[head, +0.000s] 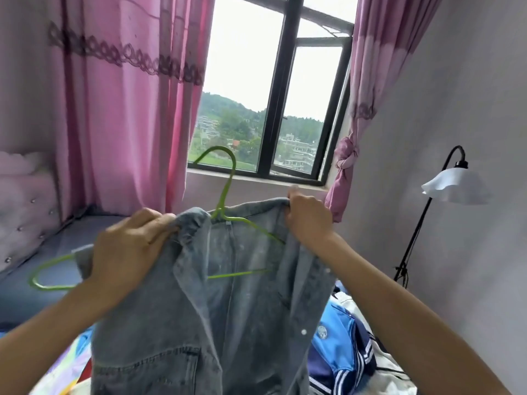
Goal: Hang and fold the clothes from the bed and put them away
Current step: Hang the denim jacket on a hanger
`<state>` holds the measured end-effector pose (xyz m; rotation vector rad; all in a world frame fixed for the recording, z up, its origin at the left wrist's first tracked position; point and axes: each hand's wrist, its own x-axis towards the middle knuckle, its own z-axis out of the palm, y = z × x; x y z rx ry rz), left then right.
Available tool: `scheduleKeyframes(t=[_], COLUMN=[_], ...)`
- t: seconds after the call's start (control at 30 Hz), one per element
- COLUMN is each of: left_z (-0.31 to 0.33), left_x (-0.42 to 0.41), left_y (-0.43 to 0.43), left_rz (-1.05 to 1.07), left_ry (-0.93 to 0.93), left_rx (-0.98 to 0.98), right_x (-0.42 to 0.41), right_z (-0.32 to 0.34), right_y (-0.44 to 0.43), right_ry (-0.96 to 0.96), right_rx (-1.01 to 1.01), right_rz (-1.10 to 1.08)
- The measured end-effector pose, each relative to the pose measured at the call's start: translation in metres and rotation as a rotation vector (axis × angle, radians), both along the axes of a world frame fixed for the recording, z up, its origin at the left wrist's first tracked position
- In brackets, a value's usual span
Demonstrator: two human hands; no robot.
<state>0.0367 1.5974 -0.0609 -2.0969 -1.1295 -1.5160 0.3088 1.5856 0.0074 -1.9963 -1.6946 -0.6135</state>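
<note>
Head view: we hold the denim shirt [228, 323] up before the window [278, 95], above the clothes pile [342, 352] at near right. Our left hand [128, 246] grips its bunched left shoulder; our right hand [308, 218] pinches the right shoulder edge. The green hanger [225, 192] sits half inside, its left end poking out bare. We judge hanging is under way; next, that left shoulder needs drawing over the bare end.

So the shirt [228, 309] is looking washed-out grey-blue, the hanger [225, 189] is showing lime green, curtains [119, 115] are looking pink with purple loopy trim [122, 57].
</note>
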Motion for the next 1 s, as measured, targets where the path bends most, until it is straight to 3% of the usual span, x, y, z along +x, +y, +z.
scheduleKeyframes(t=[0.07,0.2,0.23,0.33,0.4,0.47,0.57,0.7,0.87,1.0], left_z=[-0.005,-0.005,-0.004,0.0,0.007,0.014,0.026,0.028,0.021,0.024], left_x=[0.014,0.0,-0.006,-0.02,-0.025,-0.026,-0.036,-0.086,-0.1,-0.095], left_y=[-0.004,0.007,0.007,0.006,0.006,0.008,0.014,0.028,0.022,0.019], left_rz=[0.022,0.08,0.087,0.088,0.067,0.051,-0.05,-0.077,-0.032,-0.174], left_ry=[-0.023,-0.237,-0.258,-0.257,-0.272,-0.263,-0.27,-0.131,-0.153,-0.184], left_rx=[-0.033,-0.184,-0.177,-0.108,-0.079,-0.061,-0.113,-0.274,-0.327,-0.474], right_x=[-0.028,-0.041,-0.035,-0.004,0.004,-0.001,-0.005,0.021,0.036,0.038], right_z=[0.0,0.008,0.01,0.021,0.023,0.016,0.009,0.008,0.001,-0.012], right_y=[-0.009,-0.025,-0.026,-0.016,-0.007,0.002,0.016,0.018,0.02,0.024], right_ry=[0.082,0.543,0.553,0.185,0.122,0.186,0.375,0.565,0.602,0.638], right_rx=[-0.042,-0.252,-0.234,-0.073,-0.272,-0.384,-0.252,-0.053,0.024,0.016], right_rz=[0.135,0.548,0.611,0.513,0.494,0.498,0.569,0.528,0.515,0.525])
